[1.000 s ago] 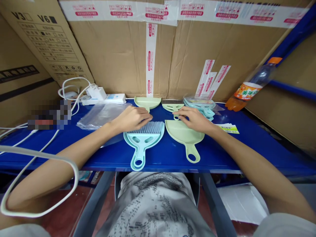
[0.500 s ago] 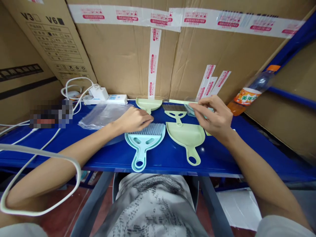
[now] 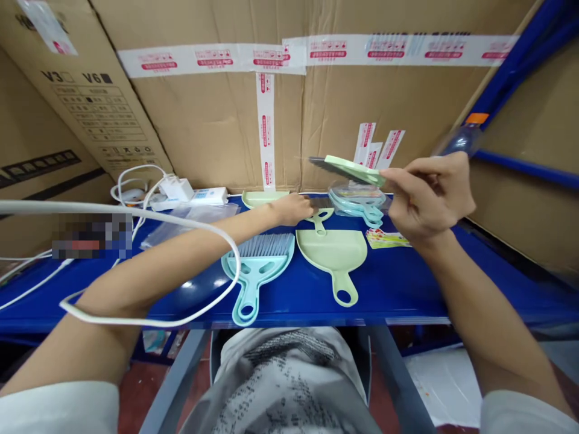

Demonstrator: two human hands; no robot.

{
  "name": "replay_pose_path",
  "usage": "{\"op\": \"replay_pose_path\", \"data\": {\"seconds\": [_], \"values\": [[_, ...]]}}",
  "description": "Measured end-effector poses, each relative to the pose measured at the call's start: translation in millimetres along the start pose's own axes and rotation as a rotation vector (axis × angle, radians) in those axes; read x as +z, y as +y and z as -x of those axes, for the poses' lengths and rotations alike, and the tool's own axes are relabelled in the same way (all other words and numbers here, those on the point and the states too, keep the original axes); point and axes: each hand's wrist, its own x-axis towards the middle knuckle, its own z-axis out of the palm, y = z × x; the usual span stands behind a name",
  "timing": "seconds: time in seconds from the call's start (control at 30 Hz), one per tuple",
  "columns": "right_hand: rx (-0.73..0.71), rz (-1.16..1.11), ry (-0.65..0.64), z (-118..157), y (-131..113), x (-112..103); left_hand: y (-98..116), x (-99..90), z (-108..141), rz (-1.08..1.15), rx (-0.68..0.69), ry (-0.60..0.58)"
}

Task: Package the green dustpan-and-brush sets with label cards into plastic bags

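The blue table bears a green dustpan, lying flat, its handle toward the person. The right hand grips a raised green brush by the end away from the bristles; a light, steady pinch there should spare them. The left hand, fingers bent, is at the bristle end of a second green brush behind the dustpan; whether it grips cannot be told, but holding the frame, not bristles, suits best

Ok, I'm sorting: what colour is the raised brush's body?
Brush body: pale green; best in head view.
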Motion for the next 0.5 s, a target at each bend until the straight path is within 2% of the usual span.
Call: {"op": "replay_pose_path", "data": {"seconds": [0.1, 0.27, 0.4, 0.5], "values": [[0.044, -0.003, -0.039, 8, 6, 3, 0, 10.6, -14, -0.066, 0.044, -0.018], [0.177, 0.090, -0.174, 18, 12, 6, -2, 26.7, -20, -0.149, 0.065, 0.011], [0.187, 0.057, -0.152, 23, 16, 6, -9, 28.4, -17, -0.159, 0.051, 0.047], [0.291, 0.008, -0.256, 30, 17, 5, -13, 27.2, -15, -0.154, -0.014, 0.081]]}}
